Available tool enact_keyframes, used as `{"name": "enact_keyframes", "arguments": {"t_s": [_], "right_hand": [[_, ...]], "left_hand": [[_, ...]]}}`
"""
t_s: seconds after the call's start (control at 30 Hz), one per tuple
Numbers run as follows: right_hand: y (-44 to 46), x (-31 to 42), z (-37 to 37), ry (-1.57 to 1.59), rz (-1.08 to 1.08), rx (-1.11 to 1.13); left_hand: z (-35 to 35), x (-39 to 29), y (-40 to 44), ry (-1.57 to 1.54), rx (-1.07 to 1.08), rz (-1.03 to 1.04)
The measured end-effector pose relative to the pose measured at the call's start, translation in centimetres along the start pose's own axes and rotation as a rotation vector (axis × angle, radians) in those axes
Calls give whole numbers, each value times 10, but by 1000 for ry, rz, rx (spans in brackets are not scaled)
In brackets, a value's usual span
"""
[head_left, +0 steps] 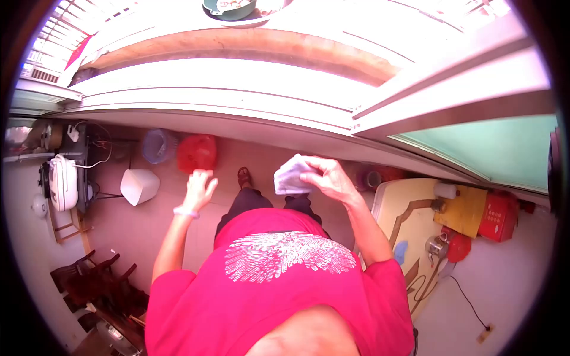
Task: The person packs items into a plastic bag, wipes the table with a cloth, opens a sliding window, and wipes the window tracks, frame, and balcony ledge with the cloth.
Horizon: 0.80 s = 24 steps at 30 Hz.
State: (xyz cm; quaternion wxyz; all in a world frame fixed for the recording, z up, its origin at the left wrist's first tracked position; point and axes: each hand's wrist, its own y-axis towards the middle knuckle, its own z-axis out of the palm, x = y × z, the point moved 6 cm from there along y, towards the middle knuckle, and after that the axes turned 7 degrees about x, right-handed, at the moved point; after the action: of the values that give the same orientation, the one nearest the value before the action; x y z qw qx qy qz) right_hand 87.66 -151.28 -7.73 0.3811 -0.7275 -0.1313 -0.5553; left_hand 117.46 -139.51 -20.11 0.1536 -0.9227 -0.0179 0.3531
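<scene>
A folded pale lilac cloth (291,175) hangs in front of my body, pinched between the thumb and fingers of my right hand (330,179). My left hand (200,188) is held out on the other side, its fingers apart and nothing in them. Beyond it, lower down on the floor, a red plastic item (197,152) shows near the fingertips. Ahead of both hands runs the white window frame (237,98), and neither hand touches it.
A blue bucket (158,146) and a white bin (140,187) stand on the floor at left. At right, a table (389,202) bears a kettle (437,245) and a red box (499,216). Dark wooden chairs (98,285) are at lower left. Outside the window sits a green basin (230,10).
</scene>
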Motion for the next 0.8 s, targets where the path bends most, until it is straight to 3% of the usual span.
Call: {"name": "enact_keyframes", "arguments": {"t_s": [0.1,0.17,0.23,0.3,0.37,0.47,0.53,0.6,0.7,0.8], "right_hand": [[18,76,-17,-322,-250,-204],[16,113,-36,-417,-140,-485],[20,117,-57,-263,-123,-671],[22,115,-58,393,-184,-614],[15,105,-64,440,-262,-694],[1,113,-62,-23,-196,-772],[-2,117,-56,101,-232,-816],[-6,120,-55,197,-249,-826],[6,107,-58,611,-296,-715],[29,83,-44,1006,-221,-442]], "left_hand": [[16,34,-52,-130,112,-78],[4,41,-67,-195,183,-195],[-15,51,-60,-186,184,-170],[-37,48,-38,-169,137,-28],[-57,29,-12,-107,75,147],[-104,-29,29,-59,2,384],[-131,-64,48,-135,-65,493],[-142,-99,58,-352,-38,476],[-141,-141,69,-521,62,489],[-128,-171,79,-757,247,314]]}}
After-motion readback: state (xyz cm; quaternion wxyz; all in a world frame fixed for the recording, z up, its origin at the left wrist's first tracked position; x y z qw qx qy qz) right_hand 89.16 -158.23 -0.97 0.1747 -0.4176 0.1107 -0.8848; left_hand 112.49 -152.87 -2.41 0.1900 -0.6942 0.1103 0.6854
